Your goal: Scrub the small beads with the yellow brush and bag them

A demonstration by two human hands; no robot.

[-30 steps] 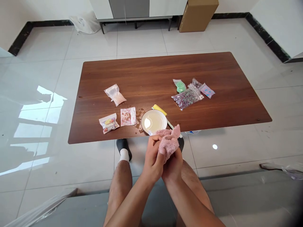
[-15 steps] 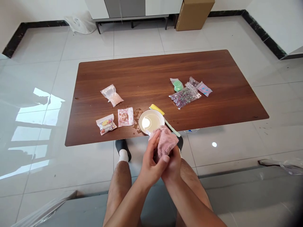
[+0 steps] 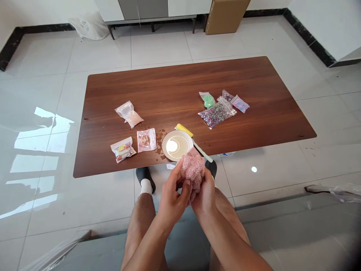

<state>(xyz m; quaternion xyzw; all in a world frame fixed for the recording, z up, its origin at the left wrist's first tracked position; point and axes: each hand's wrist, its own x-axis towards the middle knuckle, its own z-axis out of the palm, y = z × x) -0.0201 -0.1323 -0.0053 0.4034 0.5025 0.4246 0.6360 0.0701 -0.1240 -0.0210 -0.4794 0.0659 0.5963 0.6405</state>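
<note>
My left hand [image 3: 172, 192] and right hand [image 3: 205, 197] press together around a pink fuzzy cloth [image 3: 192, 173], bunching it between them above my knees [image 3: 141, 222] (my fingers sink right into the pile). Just beyond, a white plate [image 3: 177, 146] holds pale liquid, with a brown spill [image 3: 158, 145] beside it and a yellow-headed brush [image 3: 184, 130] lying along its far side. Farther across the wood-grain table [image 3: 175, 86] lie a printed packet [image 3: 123, 149], a pink packet [image 3: 146, 140], a clear bag [image 3: 129, 114] and a bag of beads [image 3: 216, 114].
</note>
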